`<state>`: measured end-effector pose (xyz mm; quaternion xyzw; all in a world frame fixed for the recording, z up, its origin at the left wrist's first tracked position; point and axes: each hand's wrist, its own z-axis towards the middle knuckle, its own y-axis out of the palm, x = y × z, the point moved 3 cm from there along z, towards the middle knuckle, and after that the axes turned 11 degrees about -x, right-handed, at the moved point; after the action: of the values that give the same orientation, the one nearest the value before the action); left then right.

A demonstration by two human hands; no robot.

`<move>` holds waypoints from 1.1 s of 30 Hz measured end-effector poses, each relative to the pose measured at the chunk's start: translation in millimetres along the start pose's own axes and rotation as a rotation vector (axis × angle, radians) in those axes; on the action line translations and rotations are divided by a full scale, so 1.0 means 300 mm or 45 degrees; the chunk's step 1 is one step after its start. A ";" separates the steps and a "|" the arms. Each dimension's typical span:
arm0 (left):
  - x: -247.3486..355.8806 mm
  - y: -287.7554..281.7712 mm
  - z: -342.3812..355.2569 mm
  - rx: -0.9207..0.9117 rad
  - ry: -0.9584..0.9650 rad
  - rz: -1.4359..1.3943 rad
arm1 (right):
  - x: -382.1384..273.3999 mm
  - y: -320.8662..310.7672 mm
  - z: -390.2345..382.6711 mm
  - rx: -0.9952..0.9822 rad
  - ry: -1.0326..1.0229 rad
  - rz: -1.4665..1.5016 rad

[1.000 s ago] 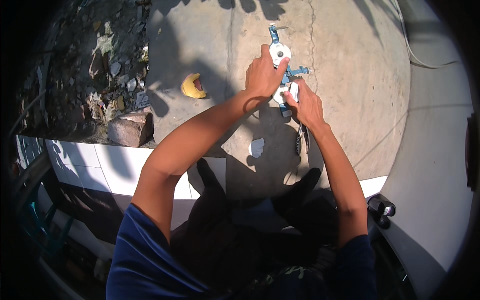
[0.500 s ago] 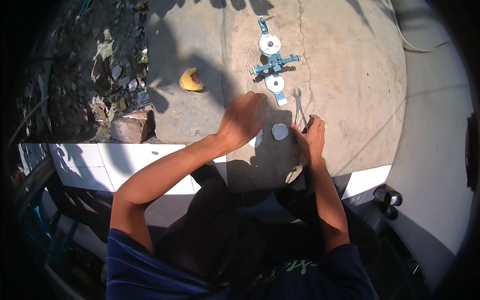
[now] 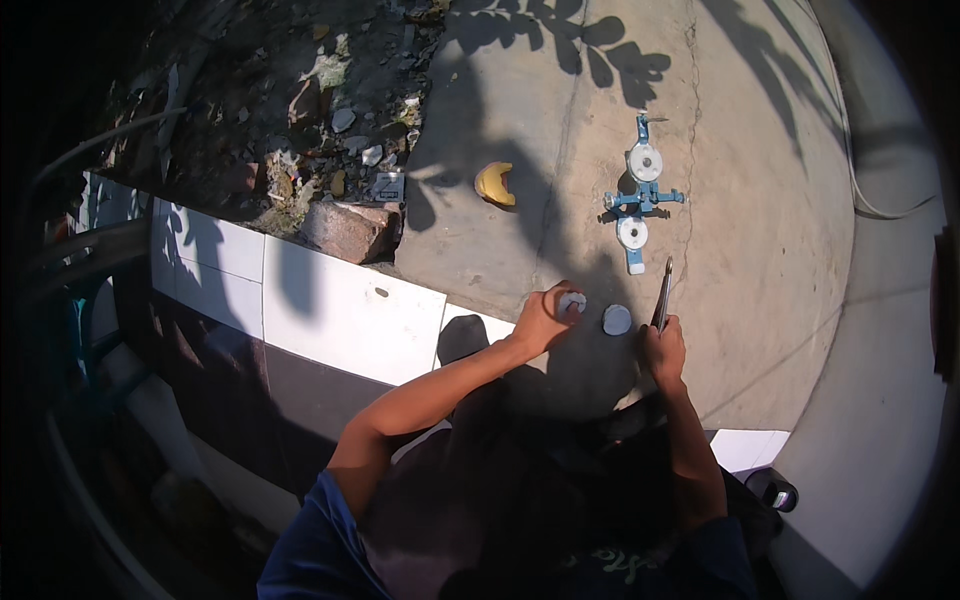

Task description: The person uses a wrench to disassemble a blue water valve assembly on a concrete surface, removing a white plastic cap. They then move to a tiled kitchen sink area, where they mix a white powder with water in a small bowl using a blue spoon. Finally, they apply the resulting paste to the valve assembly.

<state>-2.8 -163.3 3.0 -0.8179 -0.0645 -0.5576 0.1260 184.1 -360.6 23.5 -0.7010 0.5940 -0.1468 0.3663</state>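
My left hand [image 3: 550, 315] is closed on an irregular white piece [image 3: 574, 301] low over the concrete. A round white disc [image 3: 617, 320] lies between my hands. My right hand [image 3: 664, 348] grips metal pliers [image 3: 665, 290] pointing away from me. Beyond them rests a blue cross-shaped metal assembly [image 3: 651, 196] carrying two white round plates [image 3: 645, 162] along its length. To its left is a curved yellow piece [image 3: 496, 184] with a reddish inner face.
Rubble [image 3: 345, 120] and a broken stone block [image 3: 344, 230] border the concrete [image 3: 750, 300] at left. White tiles [image 3: 350, 330] form an edge near me. Dark cylindrical objects [image 3: 772, 490] stand lower right, and a pale hose [image 3: 890, 212] runs along the right side.
Both hands left the blue assembly and came toward me. My left hand took hold of the white piece, my right hand the pliers. The whole view shifted.
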 end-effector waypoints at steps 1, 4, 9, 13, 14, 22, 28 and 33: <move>-0.028 -0.024 0.003 0.016 -0.074 -0.264 | 0.037 0.011 0.015 -0.068 0.007 0.085; 0.031 -0.137 -0.046 0.150 -0.110 -1.152 | 0.040 0.036 -0.049 -0.109 -0.280 0.271; 0.103 -0.308 -0.136 0.436 -0.207 -1.361 | -0.250 0.038 -0.247 -0.364 -0.449 0.229; 0.069 -0.377 -0.177 0.607 -0.159 -1.365 | -0.452 0.085 -0.322 -0.468 -0.693 0.148; 0.077 -0.392 -0.179 0.666 -0.141 -1.349 | -0.491 0.093 -0.331 -0.474 -0.732 0.173; 0.119 -0.464 -0.199 0.876 -0.052 -1.231 | -0.628 0.129 -0.302 -0.490 -0.892 -0.060; 0.125 -0.466 -0.217 0.903 -0.037 -1.248 | -0.675 0.117 -0.300 -0.485 -0.904 -0.095; 0.119 -0.461 -0.227 0.917 -0.053 -1.232 | -0.693 0.111 -0.292 -0.505 -0.897 -0.074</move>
<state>-84.7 -50.8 78.3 -0.6124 -0.6165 -0.4787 0.1259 51.6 -195.6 108.6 -0.7819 0.4290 0.2095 0.4009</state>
